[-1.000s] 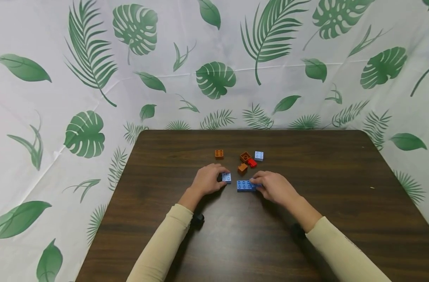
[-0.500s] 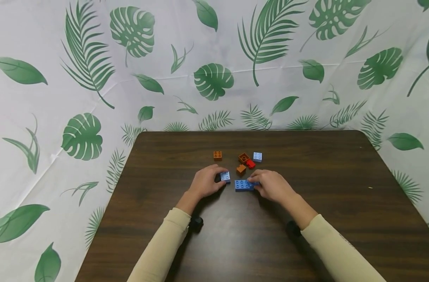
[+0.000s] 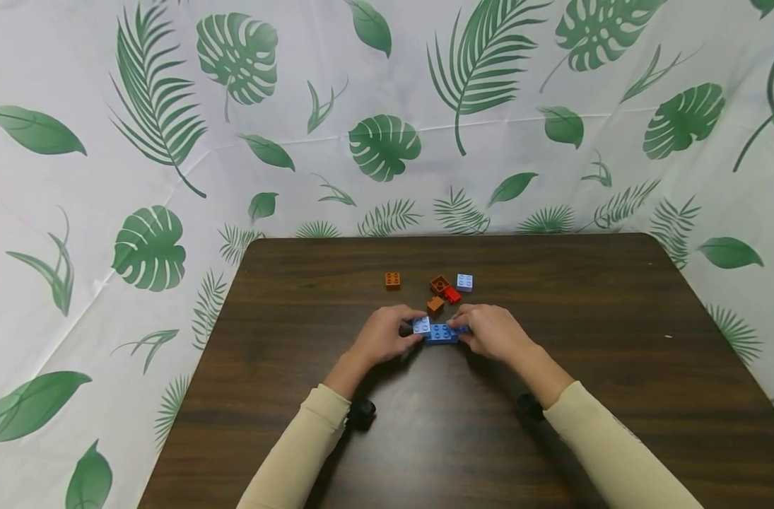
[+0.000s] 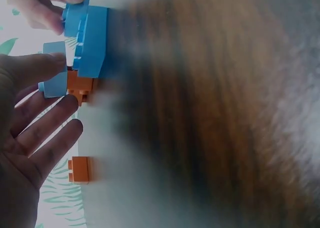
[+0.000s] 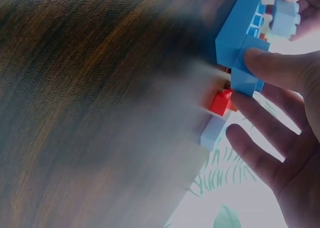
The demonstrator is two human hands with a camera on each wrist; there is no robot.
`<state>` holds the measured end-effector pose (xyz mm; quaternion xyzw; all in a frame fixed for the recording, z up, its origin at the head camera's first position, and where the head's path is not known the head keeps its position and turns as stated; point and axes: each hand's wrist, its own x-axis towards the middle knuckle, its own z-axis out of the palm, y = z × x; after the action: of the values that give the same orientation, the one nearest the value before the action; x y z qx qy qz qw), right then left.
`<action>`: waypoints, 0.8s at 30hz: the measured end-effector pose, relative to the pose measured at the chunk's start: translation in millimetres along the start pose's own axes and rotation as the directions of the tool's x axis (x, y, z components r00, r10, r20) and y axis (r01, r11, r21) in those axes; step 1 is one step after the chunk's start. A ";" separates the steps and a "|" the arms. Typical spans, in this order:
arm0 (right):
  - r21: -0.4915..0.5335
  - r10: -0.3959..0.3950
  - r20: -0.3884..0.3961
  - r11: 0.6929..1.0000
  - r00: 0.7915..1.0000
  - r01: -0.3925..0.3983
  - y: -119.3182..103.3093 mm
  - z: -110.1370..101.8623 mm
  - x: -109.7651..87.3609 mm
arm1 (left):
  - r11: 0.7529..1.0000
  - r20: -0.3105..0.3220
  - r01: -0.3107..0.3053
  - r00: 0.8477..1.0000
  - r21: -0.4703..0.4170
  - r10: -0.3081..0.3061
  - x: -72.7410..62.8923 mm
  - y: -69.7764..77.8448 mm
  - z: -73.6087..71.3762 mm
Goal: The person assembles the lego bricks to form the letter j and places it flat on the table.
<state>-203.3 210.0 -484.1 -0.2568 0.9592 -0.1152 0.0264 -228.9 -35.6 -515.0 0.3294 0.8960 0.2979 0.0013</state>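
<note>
My left hand pinches a light blue toy building brick between thumb and fingers. In the left wrist view, that brick is raised beside the studded top of a long blue brick, close to its left end. My right hand pinches a smaller blue brick, which sits on the long brick's right end and overhangs it. Studs stay exposed along the long brick's middle. My right fingers partly hide the smaller blue brick in the head view.
Just beyond my hands lie an orange brick, a red brick and a tipped-over orange-brown brick. A pale blue brick stands behind them, another orange one further left. The dark wooden table meets a leaf-patterned cloth.
My left hand has carried the light blue brick rightward, from beside the long blue brick to over its left end. My right hand keeps its hold at the other end.
</note>
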 end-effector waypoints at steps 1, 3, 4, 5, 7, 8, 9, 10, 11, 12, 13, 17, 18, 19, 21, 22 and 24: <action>-0.001 0.000 -0.001 1.000 1.000 0.000 0.2 0.0 0.2 | 1.000 0.003 -0.009 1.000 0.009 0.009 -0.1 0.5 1.1; -0.001 0.000 0.000 1.000 1.000 0.000 0.4 -0.2 0.6 | 0.999 0.010 -0.024 1.000 0.022 0.024 -0.2 0.9 3.7; 0.001 -0.004 0.002 1.000 1.000 0.004 0.6 -0.4 0.8 | 0.999 0.013 -0.030 0.999 0.027 0.029 -0.2 0.8 5.0; 0.002 -0.006 0.004 1.000 1.000 0.006 0.8 -0.5 0.9 | 0.999 0.015 -0.034 0.999 0.032 0.033 -0.3 0.7 5.9; 0.003 -0.010 0.005 1.000 1.000 0.010 1.3 -0.7 1.1 | 0.999 0.020 -0.040 0.999 0.037 0.039 0.0 0.6 7.2; 0.002 -0.015 0.004 1.000 1.000 0.015 1.7 -0.8 1.2 | 0.998 0.022 -0.043 0.999 0.043 0.042 0.2 0.4 7.7; 0.001 -0.017 0.002 1.000 1.000 0.017 1.9 -0.9 1.4 | 0.998 0.023 -0.046 0.999 0.051 0.044 0.4 0.4 8.0; 0.002 -0.020 -0.002 1.000 1.000 0.020 2.4 -1.3 1.3 | 0.997 0.023 -0.048 0.999 0.060 0.047 1.1 0.6 8.0; 0.001 -0.019 -0.005 1.000 1.000 0.019 2.7 -1.4 1.4 | 0.996 0.023 -0.050 0.999 0.068 0.049 1.7 0.9 7.9; 0.002 -0.020 -0.007 1.000 1.000 0.021 3.1 -1.6 1.7 | 0.996 0.025 -0.051 0.998 0.076 0.050 2.4 1.3 7.8; 0.004 -0.022 -0.007 1.000 1.000 0.022 3.5 -1.6 1.9 | 0.995 0.030 -0.051 0.998 0.083 0.049 2.8 1.9 7.8; 0.014 -0.030 -0.005 0.999 1.000 0.030 4.2 -1.1 1.6 | 0.992 0.051 -0.050 0.998 0.115 0.044 3.2 5.3 8.0; 0.014 -0.032 -0.005 0.999 0.999 0.032 4.3 -1.0 1.4 | 0.990 0.058 -0.052 0.997 0.129 0.045 3.2 6.4 8.0; 0.014 -0.032 -0.006 0.999 0.999 0.032 4.2 -0.6 1.2 | 0.989 0.062 -0.056 0.997 0.140 0.047 3.1 7.3 8.2; 0.012 -0.034 -0.009 0.999 0.999 0.034 4.1 0.0 0.9 | 0.984 0.065 -0.064 0.996 0.169 0.054 3.1 9.0 8.5; 0.009 -0.034 -0.010 0.999 0.999 0.034 4.0 0.2 0.8 | 0.981 0.065 -0.068 0.996 0.180 0.057 3.2 9.7 8.4; 0.007 -0.033 -0.012 0.999 0.999 0.033 3.9 0.6 0.9 | 0.978 0.065 -0.072 0.996 0.197 0.061 3.4 10.7 8.3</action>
<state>-205.8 212.7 -485.6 -0.2720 0.9545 -0.1206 0.0197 -223.6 -22.7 -515.4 0.3662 0.9094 0.1967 -0.0156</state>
